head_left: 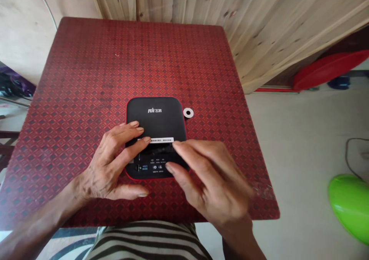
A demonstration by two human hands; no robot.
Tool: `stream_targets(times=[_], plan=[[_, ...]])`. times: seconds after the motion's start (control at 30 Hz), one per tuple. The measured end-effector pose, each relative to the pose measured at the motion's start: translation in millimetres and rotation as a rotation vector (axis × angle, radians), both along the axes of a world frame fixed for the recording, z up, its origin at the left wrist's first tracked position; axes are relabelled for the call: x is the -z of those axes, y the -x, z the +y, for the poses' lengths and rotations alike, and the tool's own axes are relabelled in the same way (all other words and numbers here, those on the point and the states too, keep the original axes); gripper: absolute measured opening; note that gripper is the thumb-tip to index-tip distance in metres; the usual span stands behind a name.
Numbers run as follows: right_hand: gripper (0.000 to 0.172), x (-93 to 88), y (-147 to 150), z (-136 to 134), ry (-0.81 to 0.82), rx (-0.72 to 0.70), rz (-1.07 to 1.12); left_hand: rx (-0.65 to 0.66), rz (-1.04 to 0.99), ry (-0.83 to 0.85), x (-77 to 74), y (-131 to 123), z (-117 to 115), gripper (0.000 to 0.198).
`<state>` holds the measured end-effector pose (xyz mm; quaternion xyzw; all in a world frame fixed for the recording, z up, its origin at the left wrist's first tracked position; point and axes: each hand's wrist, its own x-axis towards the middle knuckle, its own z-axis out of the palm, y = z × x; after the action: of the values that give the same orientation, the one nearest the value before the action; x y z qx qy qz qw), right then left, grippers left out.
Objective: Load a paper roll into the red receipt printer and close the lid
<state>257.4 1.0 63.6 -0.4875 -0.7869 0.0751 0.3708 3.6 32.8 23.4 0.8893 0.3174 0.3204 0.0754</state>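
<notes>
On the tabletop [123,68], close to its near edge, the black device [155,123] lies flat, probably set there so that both hands reach it easily. The left hand [105,164] is spread across its left side, fingers fanned and thumb held apart below the device's near edge; it seems to steady the body. Its forefinger tip rests at the white strip [163,140], perhaps keeping it down. The right hand [217,175] is half curled, its forefinger tip at the strip's right end and its thumb well away from that finger, above the lower panel [157,162], so nothing visible is pinched. Just beside the device's right side sits a small roll [185,112].

The device's casing looks matte, with rounded corners, a thin red rim and pale lettering; the panel is glossier, with tiny printed icons. The strip is narrow, straight and paper-like, bearing fine dark print. The roll shows a white ring around a dark centre. Dark diamonds pattern the red tabletop, which has a slight sheen; knotty boards [259,22] stand beyond it.
</notes>
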Motion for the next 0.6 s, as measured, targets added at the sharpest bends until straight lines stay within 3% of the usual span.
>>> stream_targets(times=[0.07, 0.17, 0.27, 0.37, 0.6], plan=[[0.036, 9.5, -8.9, 0.7, -0.007, 0.073, 0.067, -0.033, -0.034, -0.062, -0.8, 4.5, -7.6, 0.068], [0.027, 30.3, -18.8, 3.7, 0.022, 0.135, 0.153, -0.089, -0.047, -0.144, 0.7, 11.1, -18.5, 0.051], [0.015, 52.8, -19.2, 7.4, 0.149, 0.184, 0.224, -0.134, -0.039, -0.160, 6.9, 13.8, -25.2, 0.041], [0.020, 69.8, -12.7, 9.4, 0.280, 0.177, 0.295, -0.160, -0.059, -0.155, 13.9, 12.9, -26.7, 0.040], [0.017, 84.9, -6.8, 10.7, 0.374, 0.167, 0.363, -0.170, -0.084, -0.087, 17.7, 11.4, -25.5, 0.038]])
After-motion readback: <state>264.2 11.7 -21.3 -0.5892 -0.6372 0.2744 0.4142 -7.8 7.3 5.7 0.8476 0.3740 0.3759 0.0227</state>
